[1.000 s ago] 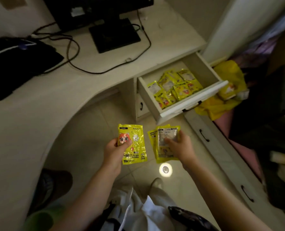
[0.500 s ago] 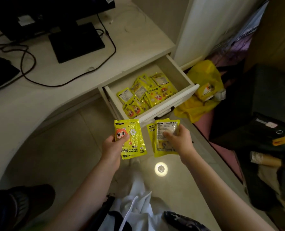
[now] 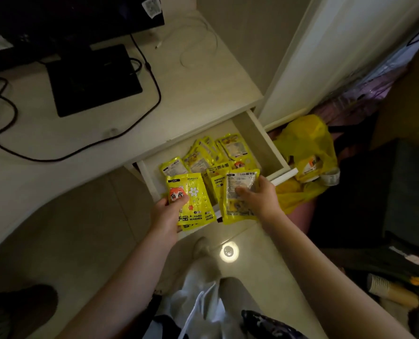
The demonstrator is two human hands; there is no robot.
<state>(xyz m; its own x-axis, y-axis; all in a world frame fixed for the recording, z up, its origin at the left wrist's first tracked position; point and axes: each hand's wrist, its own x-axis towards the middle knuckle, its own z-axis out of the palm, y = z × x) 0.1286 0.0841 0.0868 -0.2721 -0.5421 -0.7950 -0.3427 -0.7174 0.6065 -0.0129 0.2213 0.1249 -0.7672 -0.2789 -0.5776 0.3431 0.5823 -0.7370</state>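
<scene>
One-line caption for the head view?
Left hand and right hand hold yellow hand-warmer packets at an open drawer of similar packets.

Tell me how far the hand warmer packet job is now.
Done: many hand warmer packets lie in the open drawer. In hand: the left hand grips a face-up stack, the right hand a label-up stack, over the drawer front. Left: probably laying both inside.

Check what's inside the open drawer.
A loose pile of yellow hand-warmer packets lies in the drawer. Its front is covered by the held packets in the left hand and right hand.
</scene>
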